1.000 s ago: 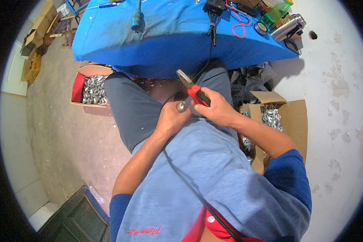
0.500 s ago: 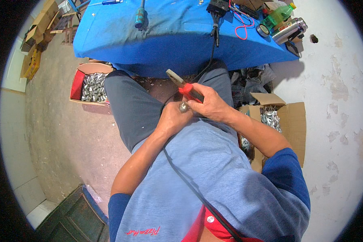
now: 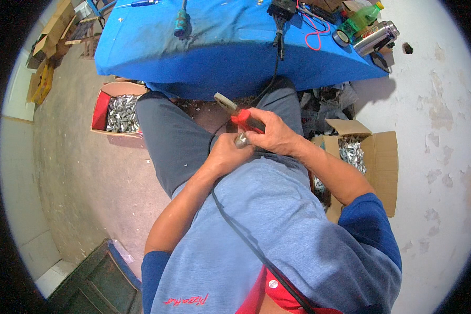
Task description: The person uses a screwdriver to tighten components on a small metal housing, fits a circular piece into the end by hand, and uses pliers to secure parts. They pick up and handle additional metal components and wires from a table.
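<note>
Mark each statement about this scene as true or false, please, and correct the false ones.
1. The right hand holds a red-handled tool. True.
2. The left hand rests flat on the table. False: it is in the lap, around a small metal part.
3. The table has a blue cover. True.
4. The cardboard box on the person's right holds green bottles. False: it holds shiny metal pieces.
5. The steel flask stands on the floor. False: it lies on the table.

Sat with both forearms bent inward over the lap. Left hand (image 3: 226,156) curled closed, knuckles up. Right hand (image 3: 273,135) clenched just beside it, wrist angled left, fingers touching.
</note>
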A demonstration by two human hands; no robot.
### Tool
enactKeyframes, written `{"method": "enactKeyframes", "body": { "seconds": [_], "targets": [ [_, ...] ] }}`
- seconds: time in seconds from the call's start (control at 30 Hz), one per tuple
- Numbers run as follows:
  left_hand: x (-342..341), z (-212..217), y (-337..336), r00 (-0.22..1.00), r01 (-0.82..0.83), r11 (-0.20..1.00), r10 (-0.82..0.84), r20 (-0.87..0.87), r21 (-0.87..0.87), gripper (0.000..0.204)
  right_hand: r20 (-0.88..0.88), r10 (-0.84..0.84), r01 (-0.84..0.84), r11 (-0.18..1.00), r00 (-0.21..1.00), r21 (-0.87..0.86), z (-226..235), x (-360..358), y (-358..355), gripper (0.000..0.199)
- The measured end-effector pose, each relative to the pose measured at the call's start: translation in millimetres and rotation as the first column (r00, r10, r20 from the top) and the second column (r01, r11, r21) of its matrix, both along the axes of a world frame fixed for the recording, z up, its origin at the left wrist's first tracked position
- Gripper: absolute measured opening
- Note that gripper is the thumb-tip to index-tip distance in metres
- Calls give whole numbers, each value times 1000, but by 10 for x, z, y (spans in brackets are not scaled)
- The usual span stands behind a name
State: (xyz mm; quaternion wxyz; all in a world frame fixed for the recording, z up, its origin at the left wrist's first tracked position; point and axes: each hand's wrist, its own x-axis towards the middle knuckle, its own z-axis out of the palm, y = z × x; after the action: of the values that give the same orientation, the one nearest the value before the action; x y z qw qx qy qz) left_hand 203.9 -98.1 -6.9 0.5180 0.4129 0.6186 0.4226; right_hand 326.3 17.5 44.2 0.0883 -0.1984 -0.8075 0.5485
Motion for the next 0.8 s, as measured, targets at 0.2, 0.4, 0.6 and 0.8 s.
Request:
{"method": "enactKeyframes", "body": {
  "seconds": [0.2,0.4,0.6,0.8],
  "targets": [
    [-49,72,-20,999,25,998,-23,40,-55,28,57,25,-24,999,998,-21,-40,18,66,33],
    [20,15,-52,998,-60,998,60,-4,-1,24,156,-60,96,968,986,-231,-78,-19,18,38],
    [25,115,-83,996,-25,999,28,-86,35,24,102,-120,154,862,988,-483,-108,76,-2,35],
    [17,0,-59,994,-74,996,78,-76,53,26,138,-162,191,953,977,-235,110,164,23,35]
  ]
}}
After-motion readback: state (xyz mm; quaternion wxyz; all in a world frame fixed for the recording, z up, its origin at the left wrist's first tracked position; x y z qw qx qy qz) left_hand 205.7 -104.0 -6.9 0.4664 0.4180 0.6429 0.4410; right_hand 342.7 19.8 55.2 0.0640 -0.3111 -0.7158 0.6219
